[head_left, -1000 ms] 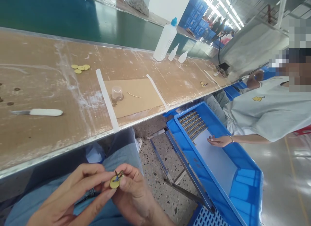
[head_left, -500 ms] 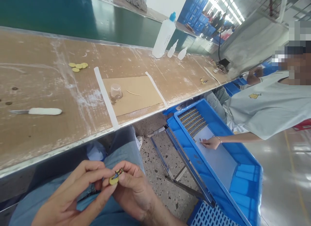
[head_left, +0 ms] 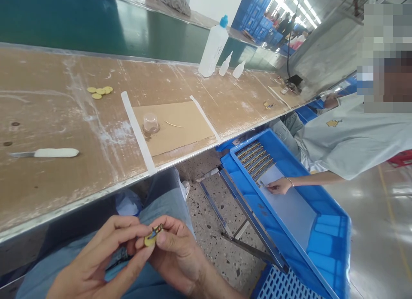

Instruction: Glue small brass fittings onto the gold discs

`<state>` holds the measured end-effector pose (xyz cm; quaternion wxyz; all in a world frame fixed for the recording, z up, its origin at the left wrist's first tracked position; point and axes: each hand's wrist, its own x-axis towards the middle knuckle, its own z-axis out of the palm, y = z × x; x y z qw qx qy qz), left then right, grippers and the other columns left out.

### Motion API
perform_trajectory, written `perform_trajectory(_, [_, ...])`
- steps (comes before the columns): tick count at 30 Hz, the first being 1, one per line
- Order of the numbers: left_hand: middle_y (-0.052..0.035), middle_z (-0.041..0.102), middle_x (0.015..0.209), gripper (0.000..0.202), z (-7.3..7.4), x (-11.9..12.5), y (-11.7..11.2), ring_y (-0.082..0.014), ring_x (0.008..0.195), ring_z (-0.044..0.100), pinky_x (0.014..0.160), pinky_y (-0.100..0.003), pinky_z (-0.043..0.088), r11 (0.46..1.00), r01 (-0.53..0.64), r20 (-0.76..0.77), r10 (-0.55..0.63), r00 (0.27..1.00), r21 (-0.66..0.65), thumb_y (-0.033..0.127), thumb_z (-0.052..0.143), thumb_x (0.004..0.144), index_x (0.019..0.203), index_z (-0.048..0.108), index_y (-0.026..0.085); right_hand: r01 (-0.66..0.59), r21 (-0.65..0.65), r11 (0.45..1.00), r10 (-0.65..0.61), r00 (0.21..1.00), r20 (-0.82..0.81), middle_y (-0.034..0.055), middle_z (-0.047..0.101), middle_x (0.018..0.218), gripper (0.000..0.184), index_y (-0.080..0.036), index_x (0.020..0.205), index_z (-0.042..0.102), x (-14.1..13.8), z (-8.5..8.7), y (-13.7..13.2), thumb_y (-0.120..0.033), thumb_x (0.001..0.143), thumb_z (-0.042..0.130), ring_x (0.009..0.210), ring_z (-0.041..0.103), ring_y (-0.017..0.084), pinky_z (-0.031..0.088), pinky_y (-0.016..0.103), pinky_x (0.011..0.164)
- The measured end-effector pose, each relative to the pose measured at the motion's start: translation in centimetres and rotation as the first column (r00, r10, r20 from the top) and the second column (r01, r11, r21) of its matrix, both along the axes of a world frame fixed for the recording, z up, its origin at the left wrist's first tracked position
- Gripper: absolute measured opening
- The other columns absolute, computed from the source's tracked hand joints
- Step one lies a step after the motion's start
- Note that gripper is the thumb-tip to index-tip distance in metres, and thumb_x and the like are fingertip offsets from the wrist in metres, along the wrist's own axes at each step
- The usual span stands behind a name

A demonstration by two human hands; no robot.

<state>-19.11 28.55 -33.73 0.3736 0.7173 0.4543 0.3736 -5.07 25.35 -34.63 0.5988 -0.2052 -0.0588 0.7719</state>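
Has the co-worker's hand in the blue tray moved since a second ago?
Yes. The co-worker's hand has slid up the blue tray toward the rows of parts.

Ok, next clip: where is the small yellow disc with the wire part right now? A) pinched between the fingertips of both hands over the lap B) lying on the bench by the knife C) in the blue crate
A: the left hand and right hand pinch the yellow disc between their fingertips above the lap.

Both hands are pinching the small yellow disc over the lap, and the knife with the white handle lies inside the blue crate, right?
Not quite. The head view shows the knife on the workbench, not in the blue crate. Both the left hand and right hand do pinch the yellow disc.
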Motion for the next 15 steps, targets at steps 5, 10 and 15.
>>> perform_trajectory(5, [0.0001, 0.063, 0.089, 0.013, -0.4, -0.2, 0.2, -0.0152, 0.073, 0.065, 0.062, -0.02, 0.057, 0.996, 0.087, 0.06, -0.087, 0.994, -0.001, 0.026, 0.073, 0.081, 0.093, 0.069, 0.03, 0.033, -0.072, 0.997, -0.035, 0.999, -0.023, 0.0029, 0.075, 0.074, 0.026, -0.019, 0.081, 0.072, 0.0, 0.0, 0.0, -0.029, 0.067, 0.091, 0.067, 0.069, 0.016, 0.056, 0.032, 0.078])
perform_trajectory(10, [0.001, 0.064, 0.091, 0.013, -0.7, -0.1, 0.2, -0.015, 0.074, 0.067, 0.06, -0.019, 0.057, 0.997, 0.073, 0.049, -0.073, 0.996, -0.005, 0.028, 0.074, 0.081, 0.093, 0.069, 0.031, 0.046, -0.124, 0.991, -0.051, 0.998, -0.042, 0.0025, 0.075, 0.075, 0.03, -0.018, 0.079, 0.071, -0.1, -0.1, -0.1, -0.029, 0.062, 0.093, 0.067, 0.068, 0.014, 0.055, 0.03, 0.076])
perform_trajectory(15, [0.0004, 0.066, 0.094, 0.014, -1.3, -0.7, 0.1, -0.0168, 0.078, 0.069, 0.063, -0.021, 0.058, 0.999, 0.033, -0.02, -0.033, 0.999, -0.02, 0.039, 0.073, 0.082, 0.092, 0.07, 0.03, 0.053, -0.158, 0.986, -0.057, 0.998, -0.024, 0.0018, 0.074, 0.074, 0.031, -0.019, 0.077, 0.071, -0.2, -0.1, -0.1, -0.03, 0.06, 0.094, 0.065, 0.066, 0.015, 0.055, 0.031, 0.075])
